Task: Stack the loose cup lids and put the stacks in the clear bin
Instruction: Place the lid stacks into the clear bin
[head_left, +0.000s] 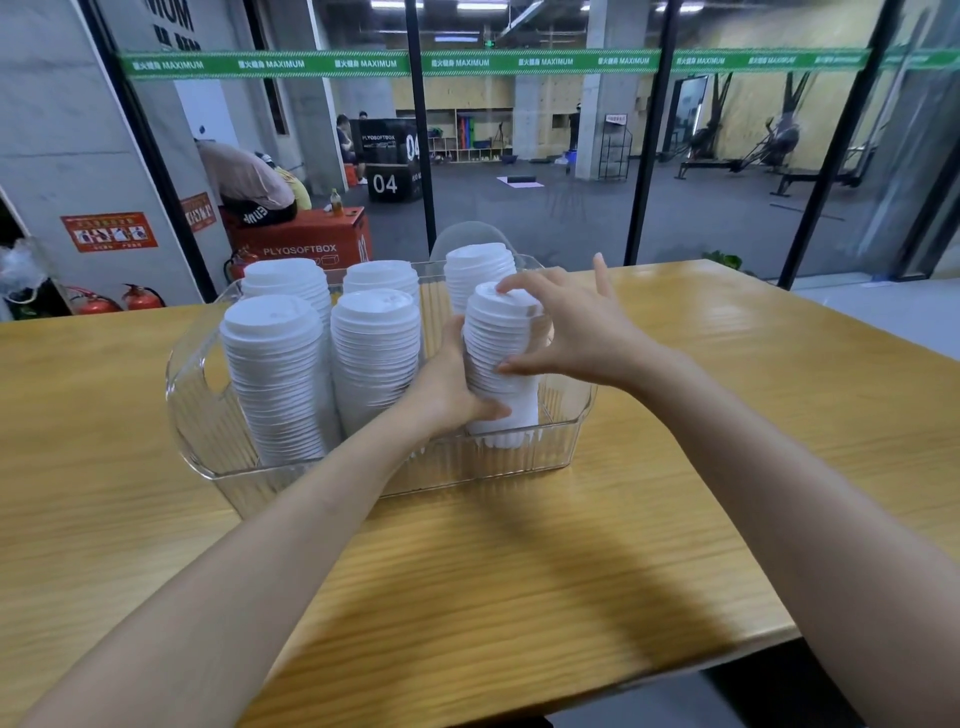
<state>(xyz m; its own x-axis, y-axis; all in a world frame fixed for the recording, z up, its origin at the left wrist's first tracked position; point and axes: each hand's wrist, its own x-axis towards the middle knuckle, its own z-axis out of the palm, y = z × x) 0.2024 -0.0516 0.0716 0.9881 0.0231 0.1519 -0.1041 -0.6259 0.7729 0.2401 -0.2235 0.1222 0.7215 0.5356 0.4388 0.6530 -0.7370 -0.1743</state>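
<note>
A clear ribbed bin (519, 457) stands on the wooden table and holds several tall stacks of white cup lids. The front right stack (501, 338) stands upright inside the bin. My left hand (447, 384) grips this stack low on its left side, thumb curled round its front. My right hand (566, 322) holds the same stack from the right, fingers on its top rim and thumb against its side. Other stacks stand at the front left (275, 374), the front middle (376, 348) and along the back (478, 270).
The yellow wooden table (519, 561) runs out to an edge at the right and front. Behind the bin a glass wall with black frames (421, 130) looks onto a gym floor. Red fire extinguishers (140, 297) stand at the far left.
</note>
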